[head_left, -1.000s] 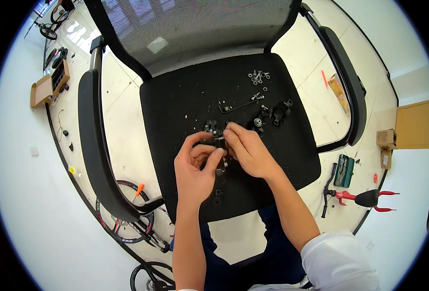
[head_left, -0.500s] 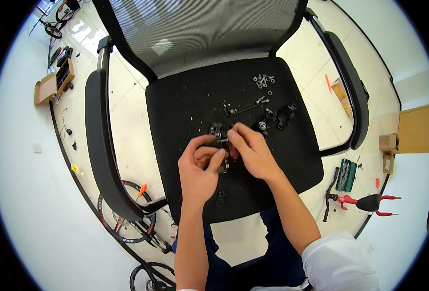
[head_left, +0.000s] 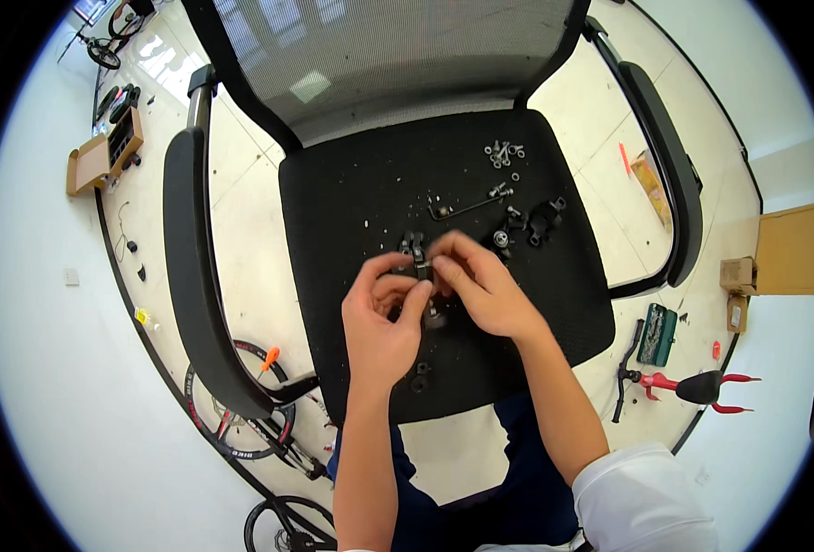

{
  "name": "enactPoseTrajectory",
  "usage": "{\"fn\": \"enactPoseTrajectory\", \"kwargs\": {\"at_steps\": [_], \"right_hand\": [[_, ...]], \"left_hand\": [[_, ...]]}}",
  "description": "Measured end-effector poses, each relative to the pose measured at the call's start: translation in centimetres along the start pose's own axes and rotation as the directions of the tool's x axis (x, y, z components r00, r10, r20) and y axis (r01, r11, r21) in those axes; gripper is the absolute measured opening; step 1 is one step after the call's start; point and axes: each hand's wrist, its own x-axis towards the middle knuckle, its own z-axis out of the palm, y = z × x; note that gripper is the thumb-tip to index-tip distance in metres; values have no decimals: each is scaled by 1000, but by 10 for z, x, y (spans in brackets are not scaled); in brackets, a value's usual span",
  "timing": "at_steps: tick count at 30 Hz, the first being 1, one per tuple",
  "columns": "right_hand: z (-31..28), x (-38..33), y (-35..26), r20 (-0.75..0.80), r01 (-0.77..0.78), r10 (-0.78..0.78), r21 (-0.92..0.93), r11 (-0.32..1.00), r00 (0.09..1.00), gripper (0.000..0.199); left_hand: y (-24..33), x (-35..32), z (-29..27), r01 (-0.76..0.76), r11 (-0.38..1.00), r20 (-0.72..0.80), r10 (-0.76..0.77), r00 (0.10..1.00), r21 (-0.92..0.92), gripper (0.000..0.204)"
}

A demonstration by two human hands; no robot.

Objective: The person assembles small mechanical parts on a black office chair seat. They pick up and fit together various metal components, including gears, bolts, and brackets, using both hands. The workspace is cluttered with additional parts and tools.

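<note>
Over the seat of a black office chair (head_left: 352, 202), my left hand (head_left: 384, 331) is closed with thumb and fingers around a small dark metal part (head_left: 422, 269). From the other side, my right hand (head_left: 490, 290) pinches the same part between thumb and forefinger. The fingers hide much of it, so its exact kind is unclear. Just beyond the hands lies an L-shaped hex key (head_left: 462, 210). A black clamp-like part (head_left: 546, 223) and a round-ended dark fitting (head_left: 502, 238) rest to the right. Close to the left wrist are small dark rings (head_left: 418, 383).
Loose bolts and washers (head_left: 502, 153) are clustered at the seat's far right. Armrests (head_left: 184, 267) flank the seat. On the floor are a bicycle wheel (head_left: 241, 405), an open green toolbox (head_left: 657, 335), a red bike frame (head_left: 664, 380) and cardboard boxes (head_left: 89, 166).
My fingers have shifted slightly on the small metal part, which now sits more upright between them. The right hand has moved a little to the right. Objects on the seat stay put.
</note>
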Motion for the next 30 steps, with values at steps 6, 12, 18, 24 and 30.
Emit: {"fn": "enactPoseTrajectory", "kwargs": {"at_steps": [6, 12, 18, 24, 30], "right_hand": [[0, -3, 0, -183, 133, -101, 177, 975, 978, 17], [-5, -1, 7, -50, -79, 82, 61, 995, 995, 21], [-7, 1, 2, -110, -39, 58, 166, 985, 992, 16], [-7, 0, 6, -54, -40, 36, -88, 995, 998, 16], [-1, -5, 0, -197, 39, -4, 177, 983, 980, 15]], "left_hand": [[4, 0, 0, 66, 997, -2, -66, 998, -41, 29], [3, 1, 3, 41, 999, 38, -40, 998, -11, 29], [5, 7, 4, -4, 1000, 50, 4, 999, -4, 29], [4, 11, 9, -12, 1000, 18, 12, 1000, 1, 29], [-1, 4, 4, 55, 995, -16, -57, 998, -85, 29]]}}
